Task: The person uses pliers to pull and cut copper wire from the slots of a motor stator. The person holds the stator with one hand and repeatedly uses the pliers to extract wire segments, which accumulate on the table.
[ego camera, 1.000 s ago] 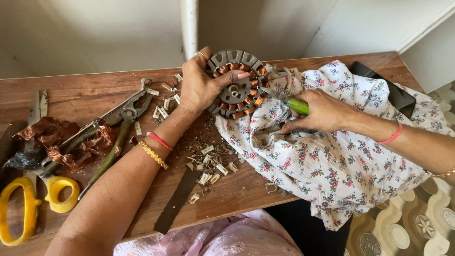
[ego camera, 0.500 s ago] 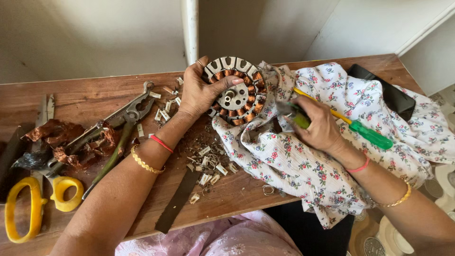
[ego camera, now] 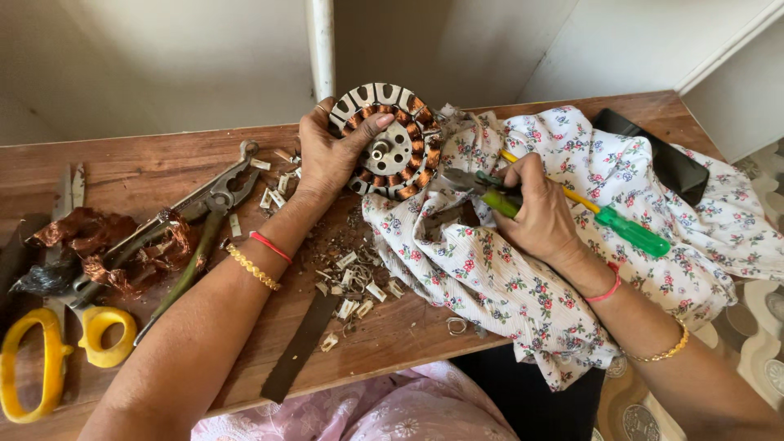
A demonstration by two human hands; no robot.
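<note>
Nearest to us, at the front edge of the wooden tabletop (ego camera: pixel 245 159), lie a flat dark metal strip (ego camera: pixel 298 347) and yellow-handled scissors (ego camera: pixel 49 351). Just beyond them a litter of small pale slot wedges (ego camera: pixel 355 286) and a heap of pulled copper wire (ego camera: pixel 106 245) beside long grey pliers (ego camera: pixel 208 196) suggest that part of the unwinding is done. Further out, the left hand (ego camera: pixel 331 155) curls around the motor stator (ego camera: pixel 388 143) and holds it tilted on edge at the far side of the tabletop, thumb across its face. We judge the job well short of finished — copper coils fill the slots all round the ring. The right hand (ego camera: pixel 535 212) is closed on green-handled pliers (ego camera: pixel 482 188) whose nose meets the stator's rim; it rests on a floral cloth (ego camera: pixel 531 286). A green-and-yellow screwdriver (ego camera: pixel 616 224) passes under this hand; we cannot tell whether the hand grips it. A black flat object (ego camera: pixel 661 159) lies further right on the cloth. Beyond the tabletop stand a plain pale wall (ego camera: pixel 147 65) and a white upright pipe (ego camera: pixel 321 45) — patterned floor tiles (ego camera: pixel 759 327) show at right.
</note>
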